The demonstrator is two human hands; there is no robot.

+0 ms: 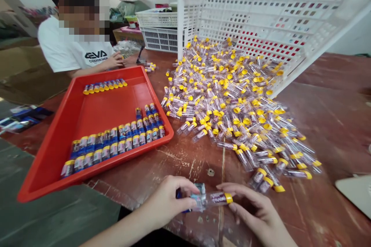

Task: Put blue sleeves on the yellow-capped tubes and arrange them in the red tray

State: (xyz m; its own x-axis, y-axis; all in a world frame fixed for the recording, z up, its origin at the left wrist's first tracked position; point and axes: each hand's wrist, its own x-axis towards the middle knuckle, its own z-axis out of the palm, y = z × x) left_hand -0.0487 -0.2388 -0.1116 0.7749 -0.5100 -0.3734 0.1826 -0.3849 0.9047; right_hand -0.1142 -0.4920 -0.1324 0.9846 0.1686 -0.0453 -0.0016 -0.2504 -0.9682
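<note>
My left hand pinches a small shiny blue-and-silver packet between thumb and fingers. This packet is at the left end of a clear plastic tube; whether it is partly inside the tube I cannot tell. The tube has purple print and a yellow cap and lies roughly level above the table edge. My right hand is closed about the capped end, thumb below and fingers above. To the right lies a heap of similar yellow-capped clear tubes.
A red tray at left holds rows of tubes with blue contents. The heap spills from a tipped white basket onto the brown table. Another person sits across, behind the tray. White crates stand at the back.
</note>
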